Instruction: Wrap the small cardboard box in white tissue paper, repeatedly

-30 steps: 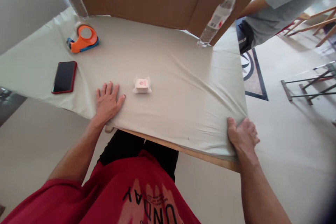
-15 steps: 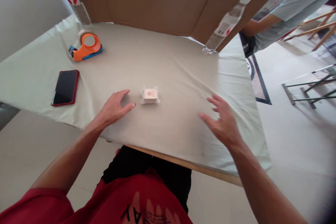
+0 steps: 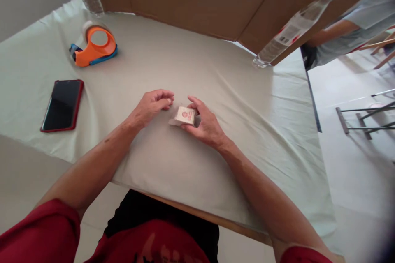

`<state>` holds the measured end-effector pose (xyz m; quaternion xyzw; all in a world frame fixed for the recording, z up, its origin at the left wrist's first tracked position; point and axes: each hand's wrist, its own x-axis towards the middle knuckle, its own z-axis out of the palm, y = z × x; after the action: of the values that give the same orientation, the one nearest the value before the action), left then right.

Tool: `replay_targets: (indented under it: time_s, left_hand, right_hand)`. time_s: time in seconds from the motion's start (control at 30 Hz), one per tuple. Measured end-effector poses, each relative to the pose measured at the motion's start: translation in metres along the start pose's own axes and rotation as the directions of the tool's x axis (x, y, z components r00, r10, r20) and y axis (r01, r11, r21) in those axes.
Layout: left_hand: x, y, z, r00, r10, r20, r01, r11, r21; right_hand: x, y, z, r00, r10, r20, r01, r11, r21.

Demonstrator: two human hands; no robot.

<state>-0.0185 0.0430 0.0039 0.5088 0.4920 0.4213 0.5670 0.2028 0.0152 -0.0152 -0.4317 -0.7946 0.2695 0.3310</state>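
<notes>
While the wrapped box (image 3: 185, 115) was between the two hands, over or on the table (image 3: 191, 164), its printed face pointed up, long axis roughly left-right. Right hand (image 3: 209, 126), reaching in from the right, grasped it between thumb and fingers, hiding its right end. Left hand (image 3: 150, 105) angled inward, fingers curled; whether fully closed, unclear.

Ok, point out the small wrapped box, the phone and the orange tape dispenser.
Small wrapped box (image 3: 185, 115), head view: on its printed face.
Phone (image 3: 62, 105), head view: middle of its dark screen.
Orange tape dispenser (image 3: 93, 51), head view: orange body, just below the round hole.
</notes>
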Motion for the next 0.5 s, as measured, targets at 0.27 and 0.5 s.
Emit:
replay_targets:
  time_s: [0.27, 0.5]
  left_hand:
    - [0.001, 0.001, 0.001, 0.959, -0.112, 0.262, 0.193, 0.931, -0.309]
    - [0.001, -0.003, 0.007, 0.958, -0.193, 0.213, 0.257, 0.909, -0.329]
  right_hand:
    - [0.025, 0.0, 0.012, 0.977, -0.116, -0.179, 0.123, 0.992, 0.028]
    - [0.021, 0.021, -0.004, 0.975, 0.114, -0.19, -0.055, 0.955, 0.291]
